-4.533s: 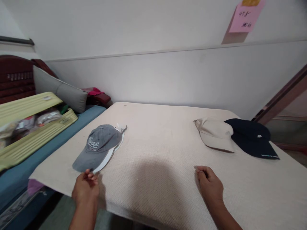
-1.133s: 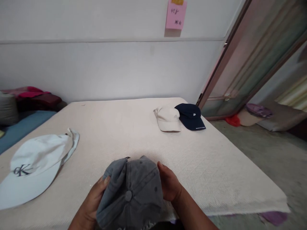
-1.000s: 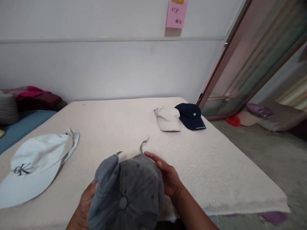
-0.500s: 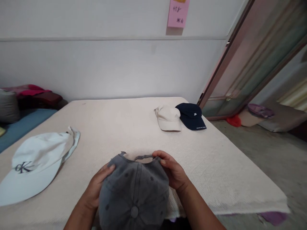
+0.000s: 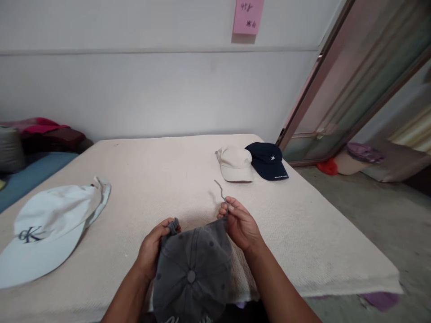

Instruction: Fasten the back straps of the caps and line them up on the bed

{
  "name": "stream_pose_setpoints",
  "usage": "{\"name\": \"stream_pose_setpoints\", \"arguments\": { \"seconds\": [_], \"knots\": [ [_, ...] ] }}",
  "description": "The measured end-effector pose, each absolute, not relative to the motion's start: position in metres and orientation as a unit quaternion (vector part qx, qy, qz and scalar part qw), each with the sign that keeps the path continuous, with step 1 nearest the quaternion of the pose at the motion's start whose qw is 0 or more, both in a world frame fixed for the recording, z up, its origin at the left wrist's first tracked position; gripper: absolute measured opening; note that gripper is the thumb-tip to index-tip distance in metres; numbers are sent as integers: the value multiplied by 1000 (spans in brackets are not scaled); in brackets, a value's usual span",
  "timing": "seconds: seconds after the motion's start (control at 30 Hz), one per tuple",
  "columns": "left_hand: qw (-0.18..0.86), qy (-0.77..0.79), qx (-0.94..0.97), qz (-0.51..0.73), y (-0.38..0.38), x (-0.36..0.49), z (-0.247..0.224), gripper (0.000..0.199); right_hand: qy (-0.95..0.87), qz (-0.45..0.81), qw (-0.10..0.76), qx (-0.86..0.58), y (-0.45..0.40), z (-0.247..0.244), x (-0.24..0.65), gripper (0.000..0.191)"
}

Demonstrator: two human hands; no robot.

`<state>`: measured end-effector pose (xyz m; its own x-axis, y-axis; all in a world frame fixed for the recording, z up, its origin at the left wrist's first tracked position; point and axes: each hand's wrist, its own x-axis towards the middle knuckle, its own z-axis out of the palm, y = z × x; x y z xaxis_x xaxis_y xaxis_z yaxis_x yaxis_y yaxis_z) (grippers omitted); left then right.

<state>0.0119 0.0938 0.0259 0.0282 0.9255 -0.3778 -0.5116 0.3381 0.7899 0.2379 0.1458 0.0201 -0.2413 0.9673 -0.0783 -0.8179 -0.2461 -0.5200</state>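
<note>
Ahead of you, the head view showed a cream cloth-covered worktop [image 5: 161, 175] against a white wall [image 5: 134, 94]. At the worktop's near edge you held a grey fabric baseball cap [image 5: 193, 291], probably light, soft and floppy, best taken by its back corners [image 5: 173, 225]. Your left hand [image 5: 151, 246] was clamped on one; your right hand [image 5: 242, 226] pinched the other, grip closed beside a thin grey strap [image 5: 221, 190].

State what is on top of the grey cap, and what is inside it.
A round button tops the grey cap. Its inside cannot be seen: the crown covers it.
</note>
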Motion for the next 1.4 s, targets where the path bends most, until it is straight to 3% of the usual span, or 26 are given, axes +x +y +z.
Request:
{"name": "stream_pose_setpoints", "arguments": {
  "seconds": [0.17,0.5,0.63,0.77,1.13,1.23,1.4],
  "knots": [
    [669,471,280,502,87,21,34,15,-197,780,566,-182,148,25,242,27],
    [673,475,303,479,88,34,36,14,-321,821,417,-220,133,25,213,11],
    [663,488,312,475,89,38,35,14,-367,805,380,-269,131,25,204,18],
    [624,504,377,464,92,40,32,10,-407,780,371,-299,131,19,199,25],
    [539,525,475,455,91,41,30,12,-575,603,380,-402,130,22,198,15],
    [532,540,464,458,91,43,32,12,-547,639,385,-381,130,22,196,16],
    [624,519,340,474,91,42,34,16,-430,755,382,-315,131,24,198,25]
  ]
}}
